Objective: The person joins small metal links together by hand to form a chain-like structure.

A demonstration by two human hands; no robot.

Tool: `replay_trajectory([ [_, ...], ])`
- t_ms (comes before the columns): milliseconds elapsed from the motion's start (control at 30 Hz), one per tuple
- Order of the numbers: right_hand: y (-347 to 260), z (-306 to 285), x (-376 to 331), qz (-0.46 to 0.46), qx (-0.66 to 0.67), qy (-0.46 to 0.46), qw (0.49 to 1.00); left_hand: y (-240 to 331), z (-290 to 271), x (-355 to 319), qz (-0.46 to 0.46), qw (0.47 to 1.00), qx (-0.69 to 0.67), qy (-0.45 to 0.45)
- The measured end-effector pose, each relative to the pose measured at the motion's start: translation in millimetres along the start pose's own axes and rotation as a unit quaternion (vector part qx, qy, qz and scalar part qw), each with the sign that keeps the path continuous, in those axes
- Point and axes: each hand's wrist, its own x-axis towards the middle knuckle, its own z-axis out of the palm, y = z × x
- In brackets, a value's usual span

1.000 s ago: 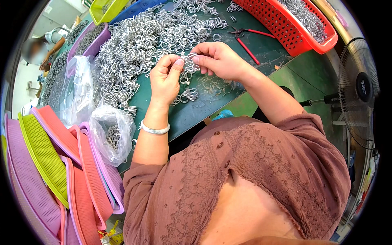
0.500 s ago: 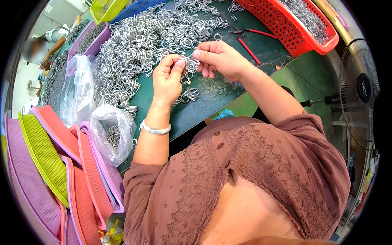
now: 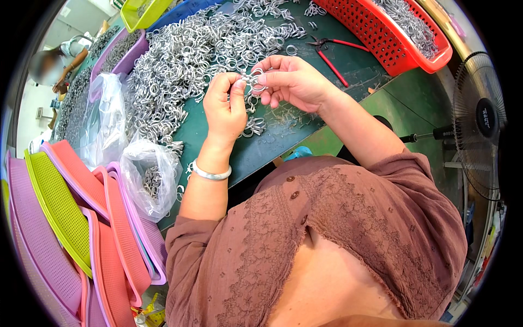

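My left hand (image 3: 226,109), a silver bangle on its wrist, pinches a grey metal ring piece between thumb and forefinger. My right hand (image 3: 294,82) grips the other side of these joined metal rings (image 3: 254,80) with thumb and fingertips. Both hands are raised over the near edge of the dark green table (image 3: 278,139). Just below them lies a small cluster of metal rings (image 3: 254,127). Beyond my left hand spreads a large heap of similar rings (image 3: 185,60). Cutting pliers with red handles (image 3: 332,57) lie beyond my right hand.
A red perforated basket (image 3: 376,41) holding metal pieces stands at far right. Clear plastic bags (image 3: 103,122) sit left, beside stacked colored baskets (image 3: 54,218). A purple bin (image 3: 143,44) and green bin (image 3: 131,17) are behind. A black fan (image 3: 485,117) stands right; another person is at far left.
The rings between my hands have turned, and one ring now shows upright at my right fingertips. My left hand and forearm have shifted slightly; the surroundings stay the same.
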Motion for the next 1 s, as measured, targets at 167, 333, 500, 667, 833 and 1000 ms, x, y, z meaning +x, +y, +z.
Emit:
replay_trajectory([
  [167, -4, 1, 0, -0.038, -0.06, 0.02, 0.997, -4, -1, 2, 0.026, 0.999, 0.031, -0.005],
  [333, -4, 3, 2, -0.055, -0.113, 0.035, 0.991, 0, -2, 5, 0.076, 0.995, 0.064, -0.005],
  [500, -4, 1, 0, -0.109, -0.344, 0.039, 0.932, 3, -3, 5, 0.056, 0.994, 0.082, -0.038],
  [667, -5, -2, 1, -0.07, -0.265, 0.046, 0.961, 8, -2, 6, 0.093, 0.991, 0.099, -0.016],
  [833, -2, 2, 3, -0.002, -0.013, 0.048, 0.999, 5, -2, 5, 0.109, 0.991, 0.074, -0.008],
  [1000, 3, -5, 6, -0.049, -0.081, 0.002, 0.995, -2, 0, -1, -0.037, 0.997, -0.06, -0.006],
])
